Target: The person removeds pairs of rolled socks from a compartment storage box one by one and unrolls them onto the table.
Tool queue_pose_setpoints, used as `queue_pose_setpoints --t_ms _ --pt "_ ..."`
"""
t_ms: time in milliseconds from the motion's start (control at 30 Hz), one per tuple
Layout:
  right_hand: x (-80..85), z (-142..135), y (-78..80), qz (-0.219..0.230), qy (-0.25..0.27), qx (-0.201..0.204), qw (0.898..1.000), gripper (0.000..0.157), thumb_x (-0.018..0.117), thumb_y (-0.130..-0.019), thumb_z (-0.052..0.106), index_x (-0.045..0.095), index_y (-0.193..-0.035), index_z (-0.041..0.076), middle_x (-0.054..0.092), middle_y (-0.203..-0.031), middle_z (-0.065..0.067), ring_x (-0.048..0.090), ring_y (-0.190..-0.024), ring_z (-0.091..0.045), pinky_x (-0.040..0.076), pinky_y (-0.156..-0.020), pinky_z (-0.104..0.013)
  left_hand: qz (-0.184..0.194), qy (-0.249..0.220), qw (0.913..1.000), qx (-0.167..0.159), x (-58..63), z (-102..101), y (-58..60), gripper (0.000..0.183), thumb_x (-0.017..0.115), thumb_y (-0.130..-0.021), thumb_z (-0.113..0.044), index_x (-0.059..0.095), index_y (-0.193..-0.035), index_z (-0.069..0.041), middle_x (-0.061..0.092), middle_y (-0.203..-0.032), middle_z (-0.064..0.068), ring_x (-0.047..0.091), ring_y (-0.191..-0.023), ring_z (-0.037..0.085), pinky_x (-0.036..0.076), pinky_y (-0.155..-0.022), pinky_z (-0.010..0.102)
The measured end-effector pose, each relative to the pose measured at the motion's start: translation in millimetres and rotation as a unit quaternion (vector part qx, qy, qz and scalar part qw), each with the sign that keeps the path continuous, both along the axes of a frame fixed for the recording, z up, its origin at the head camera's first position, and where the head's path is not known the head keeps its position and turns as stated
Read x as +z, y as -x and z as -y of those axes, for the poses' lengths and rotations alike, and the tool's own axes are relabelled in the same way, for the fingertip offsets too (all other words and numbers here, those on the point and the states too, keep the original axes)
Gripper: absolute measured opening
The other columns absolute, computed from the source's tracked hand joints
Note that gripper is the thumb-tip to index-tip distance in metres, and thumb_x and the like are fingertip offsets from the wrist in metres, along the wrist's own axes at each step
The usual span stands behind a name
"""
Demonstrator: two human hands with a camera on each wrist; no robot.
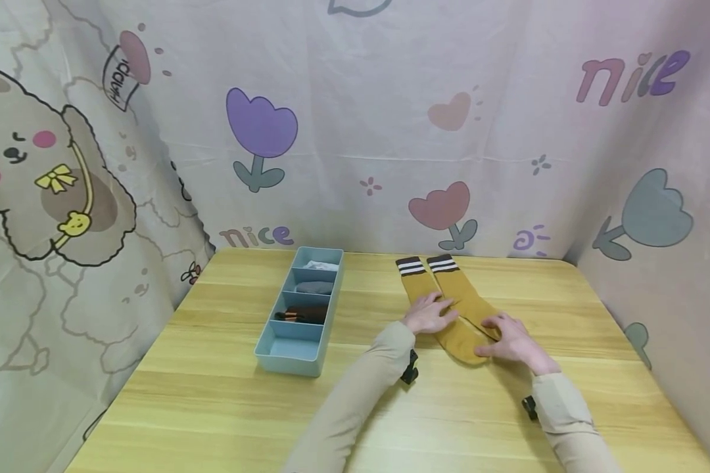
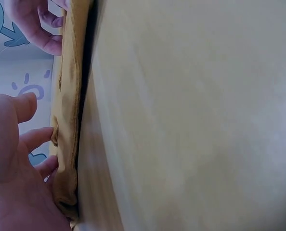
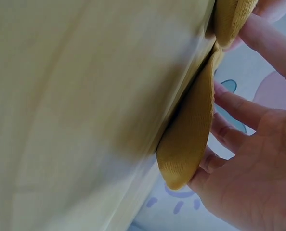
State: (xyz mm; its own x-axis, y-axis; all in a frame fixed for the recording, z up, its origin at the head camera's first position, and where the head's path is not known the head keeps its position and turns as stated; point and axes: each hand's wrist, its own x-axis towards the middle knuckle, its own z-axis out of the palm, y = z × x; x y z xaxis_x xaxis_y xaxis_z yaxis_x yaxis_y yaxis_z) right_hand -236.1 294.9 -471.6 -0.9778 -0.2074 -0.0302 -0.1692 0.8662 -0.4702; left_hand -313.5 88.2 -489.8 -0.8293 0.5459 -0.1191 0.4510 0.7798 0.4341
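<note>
Curtained table nook, room type unclear
Printed curtains (image 1: pixel 355 125) hang beyond the left hand (image 1: pixel 430 314) and right hand (image 1: pixel 513 343); a wood-grain table (image 1: pixel 183 401) lies under both.

Left of your grip you have a blue divided box (image 1: pixel 286 365) on the wooden table (image 1: pixel 213 394), with white fabric (image 1: pixel 322 266), a grey bundle (image 1: pixel 315 288) and a dark brown bundle (image 1: pixel 307 314) in its three farther compartments. Beyond your grip hangs a pale curtain (image 1: pixel 355 79) printed with a purple tulip (image 1: pixel 261 128); well to the left, you see a cartoon animal (image 1: pixel 29 164).
</note>
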Motion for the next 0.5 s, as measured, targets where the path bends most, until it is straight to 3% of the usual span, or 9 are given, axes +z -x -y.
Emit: queue_pose_setpoints --t_ms 267,500 --pt "3.3 -10 0.6 0.005 -0.002 0.005 1.000 0.069 0.088 -0.074 0.031 0.061 -0.124 -0.009 0.059 -0.125 -0.029 0.049 -0.116 -0.053 0.042 -0.098 -0.066 -0.008 0.030 0.9995 0.006 5.5 -13 0.0 0.056 0.029 -0.107 -0.049 0.038 -0.156 -0.025 0.029 -0.167 0.001 0.026 -0.155 0.016 0.016 -0.129 0.038" --pt "0.8 -20 -2.0 -0.005 0.000 0.007 1.000 0.067 0.088 -0.073 0.029 0.061 -0.122 -0.009 0.060 -0.122 -0.029 0.050 -0.113 -0.052 0.043 -0.096 -0.065 -0.007 0.036 0.9993 0.010 2.4 -27 -1.1 0.055 0.028 -0.107 -0.050 0.037 -0.156 -0.027 0.028 -0.167 -0.002 0.024 -0.155 0.012 0.015 -0.129 0.037"
